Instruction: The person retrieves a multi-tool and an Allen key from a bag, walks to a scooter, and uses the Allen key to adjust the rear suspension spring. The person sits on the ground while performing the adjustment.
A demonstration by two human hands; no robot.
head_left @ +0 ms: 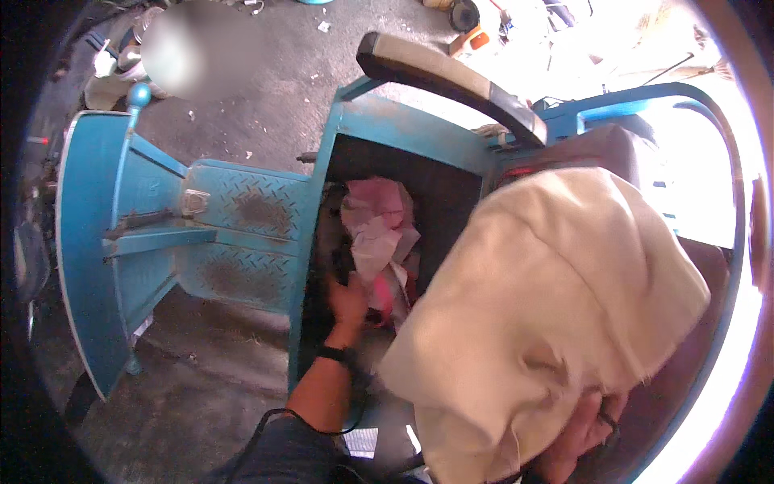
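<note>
While the person's right hand (582, 423) clamps its fingers on the near lower edge of a tan cushion (556, 274), the left hand (348, 305) reaches down into an open blue box (411, 117). Blur hides the left fingers, so one cannot tell whether they are apart or together, nor whether they touch anything. Just beside that hand, a crumpled pink and whitish bundle (379, 214) lies inside the box, nearer the left edge than the right and reaching from the far part toward the near part. The cushion is tilted over the box's right side, covering its near right corner from view. A dark band (334, 353) circles the left wrist. Above the far edge of the box runs a tan and black armrest (447, 73). Beyond the left edge extends a worn, patterned blue footplate (242, 206), which meets a curved blue panel (89, 242) standing over grey ground (201, 395).
</note>
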